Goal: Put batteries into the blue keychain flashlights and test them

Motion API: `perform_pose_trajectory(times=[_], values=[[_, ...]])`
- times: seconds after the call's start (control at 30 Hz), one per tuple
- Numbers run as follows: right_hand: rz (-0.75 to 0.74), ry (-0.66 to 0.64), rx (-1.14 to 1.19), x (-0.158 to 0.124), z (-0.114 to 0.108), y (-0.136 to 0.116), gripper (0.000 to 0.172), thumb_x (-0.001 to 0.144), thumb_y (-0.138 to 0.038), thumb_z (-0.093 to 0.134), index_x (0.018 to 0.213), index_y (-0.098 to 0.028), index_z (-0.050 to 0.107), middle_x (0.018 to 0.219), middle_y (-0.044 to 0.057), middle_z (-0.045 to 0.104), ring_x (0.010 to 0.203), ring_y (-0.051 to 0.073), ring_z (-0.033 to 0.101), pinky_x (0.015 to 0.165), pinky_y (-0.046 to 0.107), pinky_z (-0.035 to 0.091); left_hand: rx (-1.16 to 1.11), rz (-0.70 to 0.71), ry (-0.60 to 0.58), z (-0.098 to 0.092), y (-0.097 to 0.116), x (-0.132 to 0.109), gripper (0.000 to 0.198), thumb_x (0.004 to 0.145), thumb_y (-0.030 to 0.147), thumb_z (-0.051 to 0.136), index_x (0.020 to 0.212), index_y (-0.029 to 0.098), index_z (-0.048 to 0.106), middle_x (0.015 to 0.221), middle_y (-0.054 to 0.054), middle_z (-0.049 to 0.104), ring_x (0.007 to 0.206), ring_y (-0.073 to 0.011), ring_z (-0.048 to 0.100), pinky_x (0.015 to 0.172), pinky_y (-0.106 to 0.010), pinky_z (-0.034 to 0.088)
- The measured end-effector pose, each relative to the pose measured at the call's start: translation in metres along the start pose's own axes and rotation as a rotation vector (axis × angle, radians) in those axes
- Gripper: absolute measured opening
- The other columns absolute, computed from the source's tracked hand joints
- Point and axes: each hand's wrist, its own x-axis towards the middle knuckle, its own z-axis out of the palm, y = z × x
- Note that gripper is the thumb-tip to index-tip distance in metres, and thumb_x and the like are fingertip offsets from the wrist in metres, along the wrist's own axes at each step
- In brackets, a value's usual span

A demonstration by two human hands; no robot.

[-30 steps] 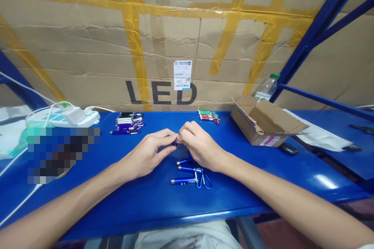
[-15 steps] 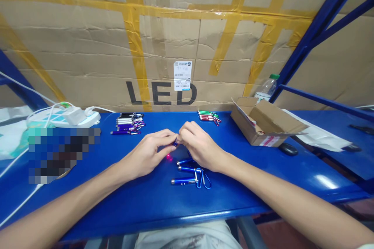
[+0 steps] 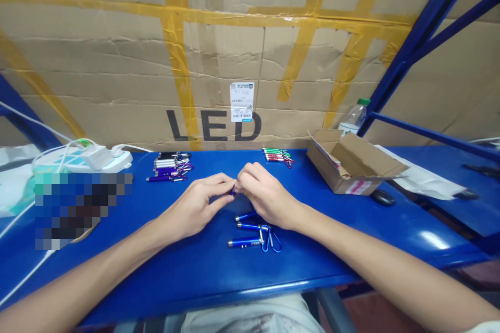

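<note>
My left hand (image 3: 203, 200) and my right hand (image 3: 267, 195) meet above the blue table. Their fingertips pinch a small blue laser pointer (image 3: 233, 191), mostly hidden by the fingers. Just below my right hand lie three blue laser pointers; the nearest one (image 3: 244, 242) points left, and blue carabiner clips (image 3: 271, 239) hang off their right ends. One of the three is partly covered by my right hand.
Several black, silver and purple pointers (image 3: 172, 164) lie in a row at back left, green and red ones (image 3: 275, 155) at back centre. An open cardboard box (image 3: 353, 166), a black mouse (image 3: 383, 197) and a bottle (image 3: 354, 117) are right. A power strip (image 3: 121, 158) with cables is left.
The red light spots on the table below my fingers are gone. Both hands keep nearly the same pinch and place; the view has shifted slightly.
</note>
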Motion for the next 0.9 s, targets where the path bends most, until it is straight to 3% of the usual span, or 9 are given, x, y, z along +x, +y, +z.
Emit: perform_pose_trajectory(times=[0.6,0.9], values=[[0.01,0.013,0.069,0.0006,0.0007,-0.0001,0.023,0.111,-0.008,0.037,0.096,-0.023,0.047,0.097,0.006,0.054,0.089,0.022,0.047,0.079,0.035,0.044,-0.04,-0.011,-0.002,0.0006,0.0003,-0.0006,0.019,0.107,0.021,0.056,0.112,0.021,0.075,0.114,-0.006,0.072,0.106,-0.02,0.066,0.098,-0.031,0.05],[0.027,0.0,0.085,0.0016,-0.0012,-0.0014,0.024,0.111,-0.007,0.038,0.095,-0.022,0.047,0.097,0.006,0.055,0.09,0.022,0.047,0.08,0.035,0.042,-0.047,-0.009,0.004,0.0018,-0.0019,-0.0005,0.017,0.108,0.021,0.058,0.108,0.019,0.075,0.109,-0.005,0.07,0.102,-0.0183,0.065,0.094,-0.029,0.049]])
